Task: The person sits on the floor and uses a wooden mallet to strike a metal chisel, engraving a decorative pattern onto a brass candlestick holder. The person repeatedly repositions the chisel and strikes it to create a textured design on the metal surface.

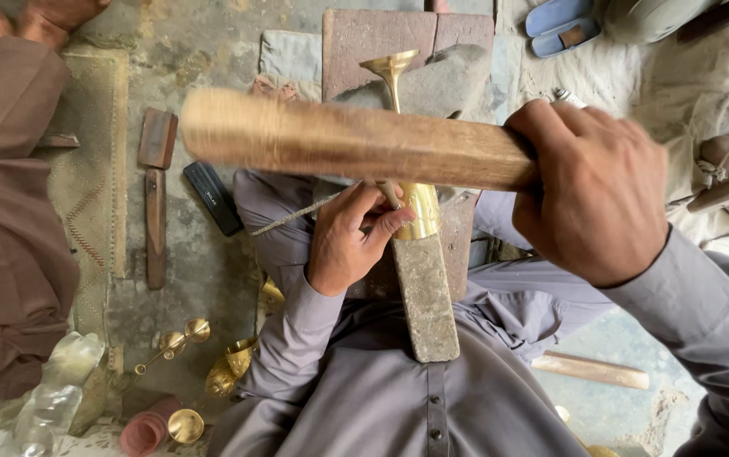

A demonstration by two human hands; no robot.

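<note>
Rough concrete floor [187,51], stained and cracked, seen from the head camera looking straight down over the person's lap.

Head view. Left hand [349,241] is closed around a thin metal punch or chisel [297,214], thumb and fingers pinching it against a brass goblet-shaped piece [415,207]. The brass piece lies along a narrow stone block [425,296] that runs from the lap out toward a larger grey stone [449,80]; its flared end [390,63] points away from the person. Right hand [597,190] is wrapped tight around a wooden mallet [356,140], held crosswise above the work; the mallet's far end is motion-blurred.

Judgement: the striking step is in hand, with tool set on the brass and mallet raised. The next blow calls for a square hit on the punch head, clear of the left fingers just beside it.

Edges and room: the stone block is narrow, so the brass has little support to either side. Leftward, a dark flat case [212,197] and two wooden strips [156,203] lie near; more small brass pieces [180,338] sit by the left knee. Another person's brown-clothed leg [0,211] occupies the left edge. A spare wooden rod [589,370] lies right. Open swing room is mainly above.
</note>
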